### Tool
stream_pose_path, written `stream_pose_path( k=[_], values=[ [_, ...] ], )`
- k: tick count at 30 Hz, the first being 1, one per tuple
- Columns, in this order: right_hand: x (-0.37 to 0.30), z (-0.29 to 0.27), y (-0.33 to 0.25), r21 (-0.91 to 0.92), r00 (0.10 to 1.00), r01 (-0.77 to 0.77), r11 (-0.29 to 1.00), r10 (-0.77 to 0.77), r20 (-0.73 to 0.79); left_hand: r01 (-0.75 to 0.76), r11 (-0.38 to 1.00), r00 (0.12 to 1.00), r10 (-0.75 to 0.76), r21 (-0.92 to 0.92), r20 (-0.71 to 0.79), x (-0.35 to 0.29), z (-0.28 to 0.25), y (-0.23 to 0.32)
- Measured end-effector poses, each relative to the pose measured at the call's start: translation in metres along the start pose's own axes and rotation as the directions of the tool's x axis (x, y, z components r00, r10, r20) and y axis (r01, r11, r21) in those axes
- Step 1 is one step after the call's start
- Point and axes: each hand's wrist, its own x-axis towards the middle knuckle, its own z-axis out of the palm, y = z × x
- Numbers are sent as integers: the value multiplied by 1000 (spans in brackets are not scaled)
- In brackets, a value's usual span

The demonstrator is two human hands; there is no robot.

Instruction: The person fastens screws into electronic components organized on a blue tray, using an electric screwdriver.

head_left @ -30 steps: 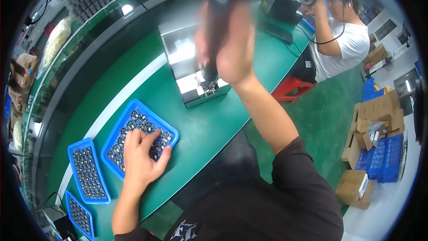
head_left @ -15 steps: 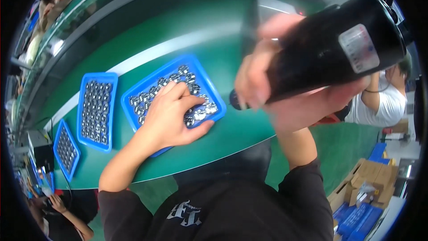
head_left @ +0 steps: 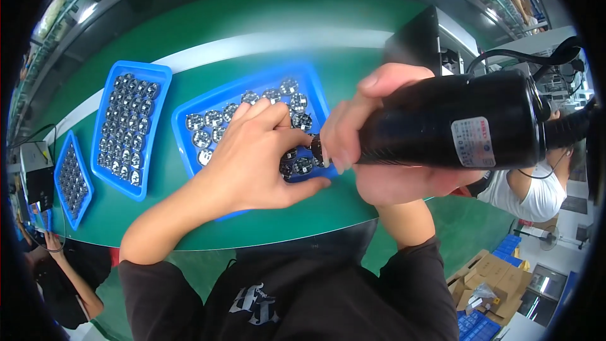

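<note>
My right hand [head_left: 379,132] is wrapped round a black electric screwdriver [head_left: 435,120], held nearly level with its cable leaving at the right. Its tip points left, down at the parts in the blue tray [head_left: 181,134] before me. Several round metallic parts [head_left: 201,139] with dark components lie in that tray. Resting over them, my left hand [head_left: 252,161] has its thumb spread away from the bent fingers. Its index fingertip reaches beside the screwdriver tip; the parts beneath the palm are hidden.
To the left stand a second blue tray [head_left: 151,129] and a smaller blue tray [head_left: 89,184], both filled with similar parts. A dark panel [head_left: 416,41] rises at the table's far right. Cardboard boxes [head_left: 499,281] sit on the floor at right. Other people work at both sides.
My right hand has brought the screwdriver down and to the left, so its tip is now at the parts. My left hand stays over the tray. The view has shifted slightly.
</note>
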Motion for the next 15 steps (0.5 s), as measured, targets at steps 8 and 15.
stream_pose_path(
  k=[8, 15],
  values=[
    [4, -7, -11, -129, 985, -157, 979, 164, 48, 6, 1000, 1000, -7, 29, 27, 1, 3, 1],
    [3, 0, -11, -323, 969, -239, 916, 247, -17, 6, 1000, 1000, -6, 21, -1, -2, 4, 2]
  ],
)
